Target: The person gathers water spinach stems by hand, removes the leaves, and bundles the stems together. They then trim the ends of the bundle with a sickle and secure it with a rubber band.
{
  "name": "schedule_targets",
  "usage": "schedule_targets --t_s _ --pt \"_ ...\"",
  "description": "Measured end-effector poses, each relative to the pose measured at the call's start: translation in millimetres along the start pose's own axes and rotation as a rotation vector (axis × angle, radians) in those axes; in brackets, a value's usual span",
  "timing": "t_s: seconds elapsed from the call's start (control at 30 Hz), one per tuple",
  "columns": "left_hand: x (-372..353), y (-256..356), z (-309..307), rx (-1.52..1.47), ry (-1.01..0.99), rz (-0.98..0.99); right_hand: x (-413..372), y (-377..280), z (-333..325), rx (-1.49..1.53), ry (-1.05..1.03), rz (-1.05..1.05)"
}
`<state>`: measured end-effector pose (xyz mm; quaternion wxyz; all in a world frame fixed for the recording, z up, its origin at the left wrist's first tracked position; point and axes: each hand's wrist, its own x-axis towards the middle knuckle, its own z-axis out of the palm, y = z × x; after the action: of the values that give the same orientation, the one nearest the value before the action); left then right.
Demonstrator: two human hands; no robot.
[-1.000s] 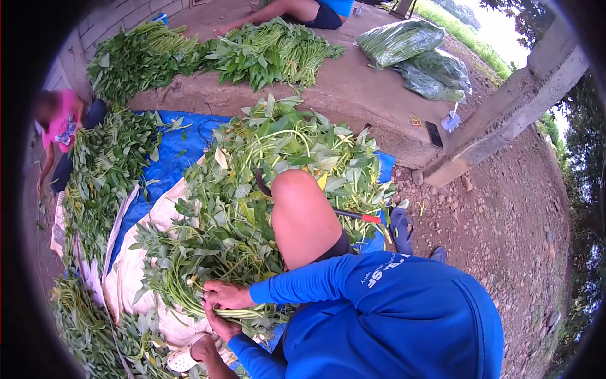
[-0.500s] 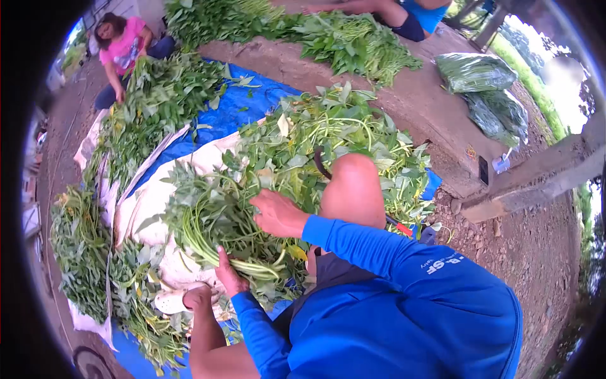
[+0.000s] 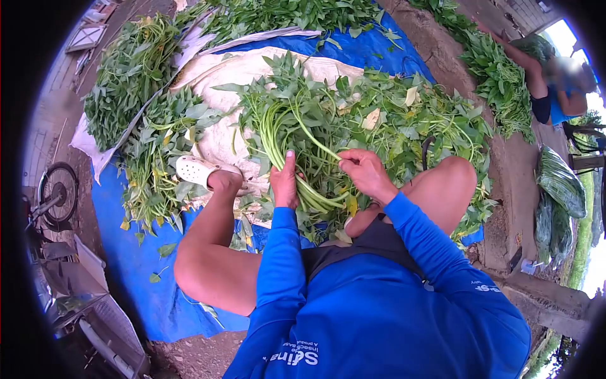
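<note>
Left hand [image 3: 285, 184] wrapped round the bundle of stems [image 3: 270, 136], between the knees, over the cream sheet [image 3: 218, 79] and the loose leaves [image 3: 435, 120]! Its long axis bows: leafy tops point up and away from the body, bare stems sweep down and bend off to the right. Right hand [image 3: 367, 175] pinches a single stem [image 3: 315, 141] that slants up leftward into the foliage, its upper end lost there. Most left fingers are hidden behind the bundle; another person [image 3: 558, 104], far right, is blurred.

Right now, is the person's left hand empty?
No, the left hand is closed around a bundle of green stems.
</note>
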<state>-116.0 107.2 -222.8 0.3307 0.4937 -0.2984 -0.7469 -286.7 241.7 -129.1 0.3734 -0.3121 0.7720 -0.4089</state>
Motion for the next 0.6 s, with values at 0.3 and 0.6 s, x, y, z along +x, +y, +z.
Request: schedule_targets --t_s 0.3,0.6 --pt "3.3 0.9 6.0 0.054 0.049 0.055 -7.1 -53.9 -114.2 -0.528 0.216 -0.284" --pt "26.1 -43.2 -18.2 -0.088 -0.118 -0.294 31.3 49.1 66.1 -0.218 -0.125 -0.109"
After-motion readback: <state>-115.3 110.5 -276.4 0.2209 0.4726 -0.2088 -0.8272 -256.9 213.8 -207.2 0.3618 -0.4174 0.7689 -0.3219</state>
